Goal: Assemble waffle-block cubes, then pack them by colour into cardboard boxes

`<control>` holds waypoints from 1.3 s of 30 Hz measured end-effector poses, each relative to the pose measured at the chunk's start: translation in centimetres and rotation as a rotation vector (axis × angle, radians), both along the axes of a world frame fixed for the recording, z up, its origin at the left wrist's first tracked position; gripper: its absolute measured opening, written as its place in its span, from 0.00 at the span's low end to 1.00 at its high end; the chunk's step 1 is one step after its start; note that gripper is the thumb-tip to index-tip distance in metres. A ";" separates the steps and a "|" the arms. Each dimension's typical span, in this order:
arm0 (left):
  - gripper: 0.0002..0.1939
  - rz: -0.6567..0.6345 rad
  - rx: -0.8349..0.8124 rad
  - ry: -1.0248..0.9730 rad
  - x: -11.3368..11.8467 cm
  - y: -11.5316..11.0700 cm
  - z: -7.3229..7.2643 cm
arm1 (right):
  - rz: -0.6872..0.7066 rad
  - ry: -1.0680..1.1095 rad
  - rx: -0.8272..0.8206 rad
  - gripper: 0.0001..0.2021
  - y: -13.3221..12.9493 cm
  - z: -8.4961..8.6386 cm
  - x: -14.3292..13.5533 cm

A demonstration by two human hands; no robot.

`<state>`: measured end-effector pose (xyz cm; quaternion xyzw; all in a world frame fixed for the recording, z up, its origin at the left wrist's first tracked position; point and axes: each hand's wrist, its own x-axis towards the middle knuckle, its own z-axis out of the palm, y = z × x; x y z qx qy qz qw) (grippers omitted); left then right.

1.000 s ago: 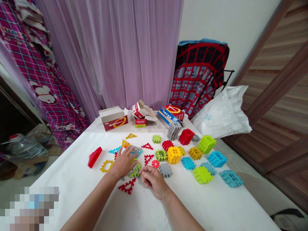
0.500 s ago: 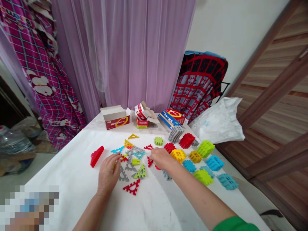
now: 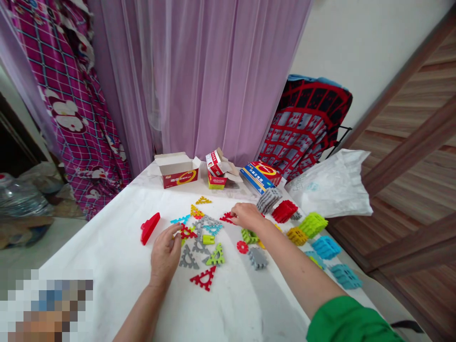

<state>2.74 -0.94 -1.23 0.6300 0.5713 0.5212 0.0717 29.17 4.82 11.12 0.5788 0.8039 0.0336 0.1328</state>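
My left hand (image 3: 166,249) is closed, its thumb and fingertips at the edge of a red toothed triangle (image 3: 187,232). My right hand (image 3: 247,216) has its fingers pinched on the corner of another red triangle (image 3: 226,217) lying on the table. Between the hands lie grey triangles (image 3: 188,259), a lime block (image 3: 208,239), a lime triangle (image 3: 216,256) and blue and yellow ones. A red triangle (image 3: 204,278) lies nearer me. Beside my right forearm are a red round piece (image 3: 242,247), a grey stack (image 3: 258,258) and a green stack (image 3: 249,236).
Toothed pieces in red (image 3: 285,211), lime (image 3: 313,224) and blue (image 3: 326,247) stand on the right. A red handle-like piece (image 3: 150,228) lies left. Cardboard boxes (image 3: 180,178) line the back edge, with a white bag (image 3: 331,185) at the back right.
My right hand has moved away from me to the farther red triangle. The nearer red triangle beside it is gone from its place, and more red shows at my left fingertips. The view has shifted slightly.
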 end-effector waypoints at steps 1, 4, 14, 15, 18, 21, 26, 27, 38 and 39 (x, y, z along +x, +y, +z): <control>0.14 0.006 -0.008 -0.005 0.0 0.1 -0.1 | -0.020 -0.006 -0.002 0.13 0.5 -0.1 -0.2; 0.15 0.013 -0.021 -0.017 -0.2 0.2 -0.3 | -0.060 -0.015 -0.025 0.12 1.5 -0.8 -0.8; 0.15 0.013 -0.038 -0.042 -0.1 0.2 -0.1 | -0.091 -0.045 -0.080 0.12 1.7 -1.3 -1.6; 0.15 0.014 -0.039 -0.044 -0.1 0.2 -0.1 | -0.094 -0.047 -0.083 0.12 1.7 -1.4 -1.7; 0.14 0.003 -0.045 -0.047 -0.1 0.2 0.0 | -0.094 -0.054 -0.091 0.13 1.6 -1.4 -1.8; 0.14 -0.009 -0.048 -0.052 -0.1 0.2 0.0 | -0.089 -0.061 -0.098 0.14 1.5 -1.2 -1.9; 0.14 -0.020 -0.055 -0.055 -0.1 0.2 -0.1 | -0.088 -0.074 -0.110 0.14 1.4 -1.1 -2.0; 0.14 -0.020 -0.058 -0.056 -0.1 0.2 -0.1 | -0.087 -0.076 -0.111 0.14 1.4 -1.1 -2.1; 0.14 -0.013 -0.057 -0.058 0.0 0.0 0.6 | -0.077 -0.039 -0.052 0.15 1.3 -1.3 -1.9; 0.14 -0.012 -0.058 -0.058 0.0 0.0 0.6 | -0.074 -0.027 -0.037 0.15 1.0 -1.0 -2.0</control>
